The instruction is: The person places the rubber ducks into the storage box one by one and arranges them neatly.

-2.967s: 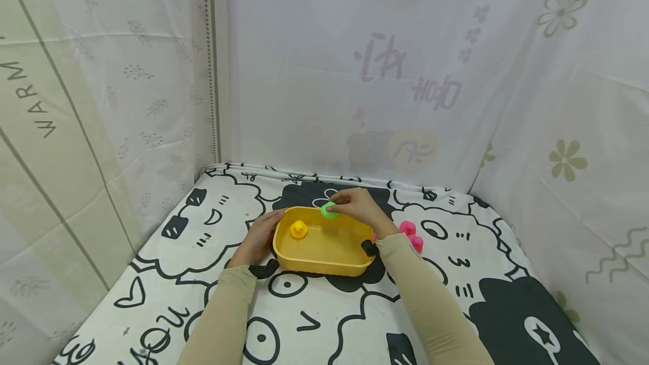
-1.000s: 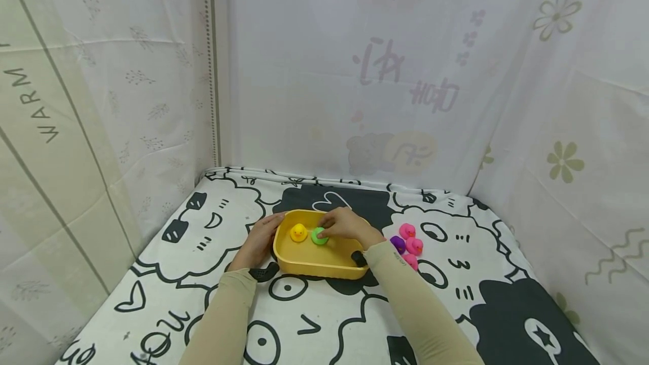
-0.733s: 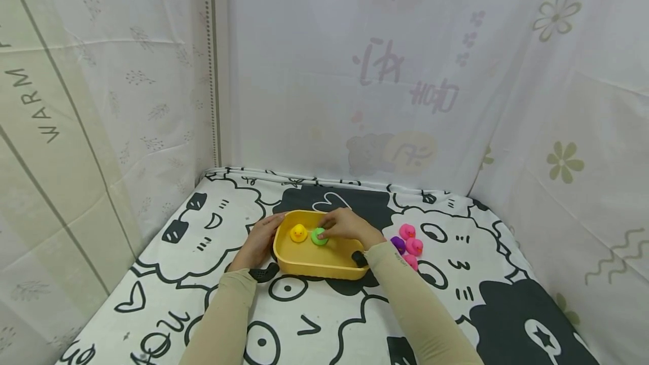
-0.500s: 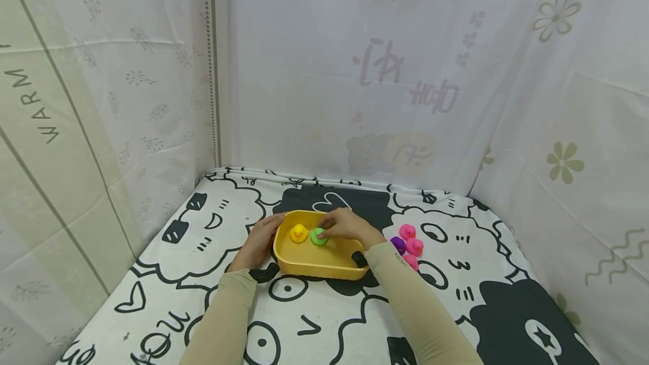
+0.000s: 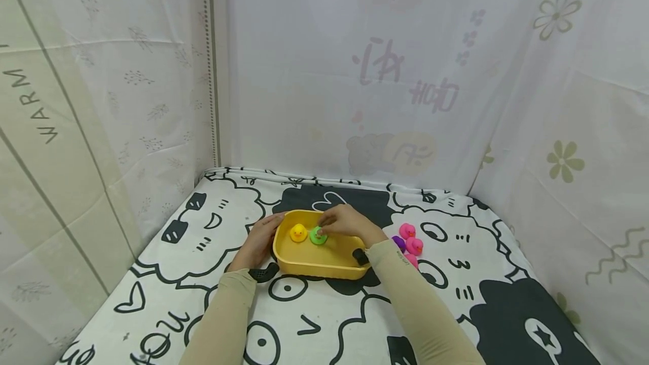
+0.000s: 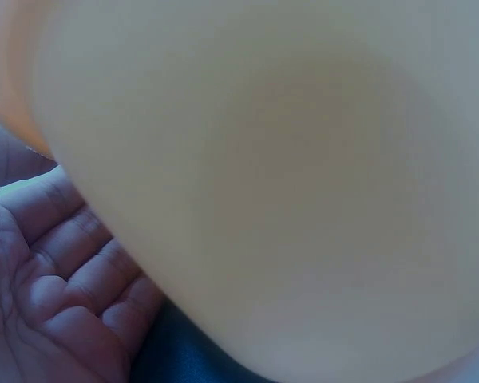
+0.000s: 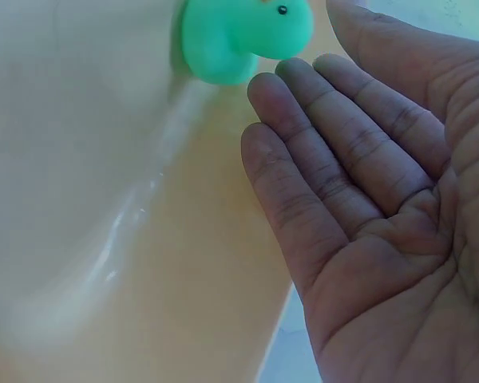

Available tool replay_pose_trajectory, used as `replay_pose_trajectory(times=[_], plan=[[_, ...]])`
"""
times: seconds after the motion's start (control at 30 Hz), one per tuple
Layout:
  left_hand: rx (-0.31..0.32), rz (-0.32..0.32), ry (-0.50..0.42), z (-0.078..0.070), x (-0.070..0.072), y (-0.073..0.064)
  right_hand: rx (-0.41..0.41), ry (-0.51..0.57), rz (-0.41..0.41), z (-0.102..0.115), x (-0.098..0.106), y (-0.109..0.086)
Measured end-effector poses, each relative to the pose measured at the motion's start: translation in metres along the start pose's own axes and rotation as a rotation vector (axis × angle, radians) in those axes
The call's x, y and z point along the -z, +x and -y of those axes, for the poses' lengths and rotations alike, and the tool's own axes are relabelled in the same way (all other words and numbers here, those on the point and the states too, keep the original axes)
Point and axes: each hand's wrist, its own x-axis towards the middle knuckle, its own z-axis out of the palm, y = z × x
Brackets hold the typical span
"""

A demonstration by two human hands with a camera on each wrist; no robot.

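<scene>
A yellow tray (image 5: 324, 268) rests on the patterned cloth. Inside stands a yellow rubber duck (image 5: 298, 233) at the left, with a green rubber duck (image 5: 317, 236) just right of it. My right hand (image 5: 350, 223) is over the tray's right half, its fingertips right at the green duck. In the right wrist view the hand's fingers (image 7: 303, 195) extend beside the duck, the thumb apart from them. My left hand (image 5: 259, 243) rests against the tray's left side. In the left wrist view its loosely bent fingers (image 6: 72, 239) lie along the outer wall, fingertips partly hidden.
Several pink rubber ducks (image 5: 414, 246) and a purple one (image 5: 399, 243) sit on the cloth right of the tray, partly behind my right sleeve (image 5: 421, 303). Patterned white curtains (image 5: 334, 72) hang behind and on both sides.
From above the far rim, my right hand brought the green duck down beside the yellow one. Just now its fingers rose slightly off the green duck. The left hand stayed put.
</scene>
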Motion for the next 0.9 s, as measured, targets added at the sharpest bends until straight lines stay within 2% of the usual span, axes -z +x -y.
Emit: replay_pose_trajectory(times=[0.23,0.43,0.73,0.8,0.9], plan=[[-0.01,0.005,0.01,0.0,0.0,0.0,0.009,-0.026,-0.032,-0.003,0.012,-0.004],[-0.016,0.001,0.026,0.0,-0.001,-0.001,-0.012,-0.008,-0.055,-0.003,0.023,-0.011],[0.006,0.028,0.017,-0.002,0.0,0.0,-0.03,-0.001,-0.094,-0.013,0.032,-0.023],[0.015,0.035,0.023,-0.005,-0.001,-0.003,-0.034,0.007,-0.113,-0.017,0.033,-0.027],[0.019,0.041,0.032,-0.017,-0.007,-0.014,-0.053,0.028,-0.156,-0.021,0.035,-0.033]])
